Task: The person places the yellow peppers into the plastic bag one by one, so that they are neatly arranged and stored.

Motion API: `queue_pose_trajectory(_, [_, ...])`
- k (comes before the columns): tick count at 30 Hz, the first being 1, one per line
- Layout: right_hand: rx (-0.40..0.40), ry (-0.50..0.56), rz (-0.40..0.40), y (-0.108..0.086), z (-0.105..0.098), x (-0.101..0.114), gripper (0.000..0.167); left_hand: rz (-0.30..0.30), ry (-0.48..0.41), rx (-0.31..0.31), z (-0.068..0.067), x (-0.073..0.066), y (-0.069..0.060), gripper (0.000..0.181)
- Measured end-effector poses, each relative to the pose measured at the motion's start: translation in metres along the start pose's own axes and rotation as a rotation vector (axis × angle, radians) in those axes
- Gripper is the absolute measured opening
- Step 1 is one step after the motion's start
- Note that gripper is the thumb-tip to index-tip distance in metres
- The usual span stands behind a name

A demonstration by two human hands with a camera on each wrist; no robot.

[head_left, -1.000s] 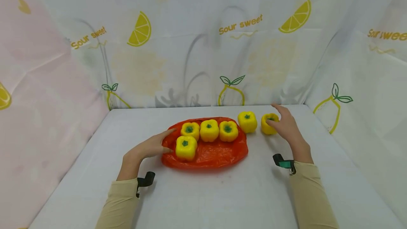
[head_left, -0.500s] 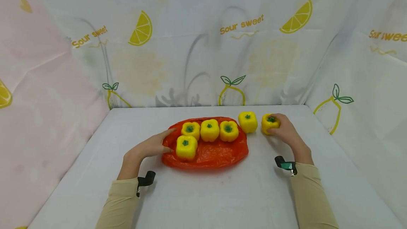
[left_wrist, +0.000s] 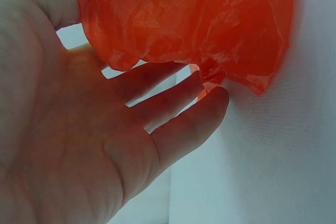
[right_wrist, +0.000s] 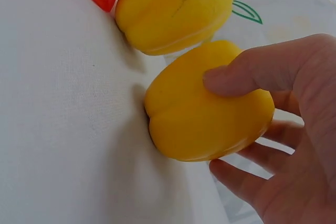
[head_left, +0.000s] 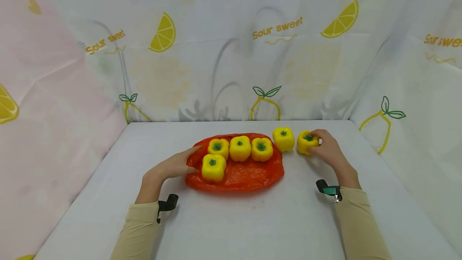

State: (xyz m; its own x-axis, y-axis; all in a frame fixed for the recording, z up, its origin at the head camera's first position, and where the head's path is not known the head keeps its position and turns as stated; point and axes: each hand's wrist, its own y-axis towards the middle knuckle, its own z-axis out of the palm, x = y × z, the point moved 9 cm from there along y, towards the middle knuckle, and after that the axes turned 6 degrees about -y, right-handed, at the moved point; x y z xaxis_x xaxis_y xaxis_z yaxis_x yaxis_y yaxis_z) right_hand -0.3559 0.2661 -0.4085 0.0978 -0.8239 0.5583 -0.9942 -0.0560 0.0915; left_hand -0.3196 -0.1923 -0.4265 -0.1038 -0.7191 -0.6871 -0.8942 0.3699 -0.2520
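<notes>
My right hand [head_left: 329, 148] grips a yellow bell pepper [head_left: 304, 143] at the far right of the row. In the right wrist view the thumb presses one side of this pepper [right_wrist: 194, 114], and the fingers lie along the other side. The pepper appears to sit on the table. At the left end of a red plastic bag [head_left: 249, 177], my left hand [head_left: 173, 165] rests with its fingers extended. The left wrist view has the bag's crumpled edge [left_wrist: 184, 30] between thumb and fingers, its far side hidden. Several yellow peppers [head_left: 213, 167] lie on the bag.
Another yellow pepper [head_left: 283, 139] stands at the bag's right edge, close beside the gripped one. The white table [head_left: 231, 228] reaches back to a lemon-print cloth [head_left: 202, 59], which also hangs at both sides.
My right hand has lowered over the far right pepper, and its thumb and fingers have closed around it. The left hand and the bag have stayed in place.
</notes>
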Motion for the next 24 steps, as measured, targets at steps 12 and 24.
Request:
queue_pose_trajectory(12, [-0.082,0.002,-0.011,-0.007,-0.017,0.011,0.058,0.005,0.000,0.006,0.001,0.000,0.001,0.079])
queue_pose_trajectory(24, [-0.188,0.050,-0.112,-0.021,-0.054,0.050,0.049,-0.022,0.007,0.009,0.001,0.001,0.000,0.077])
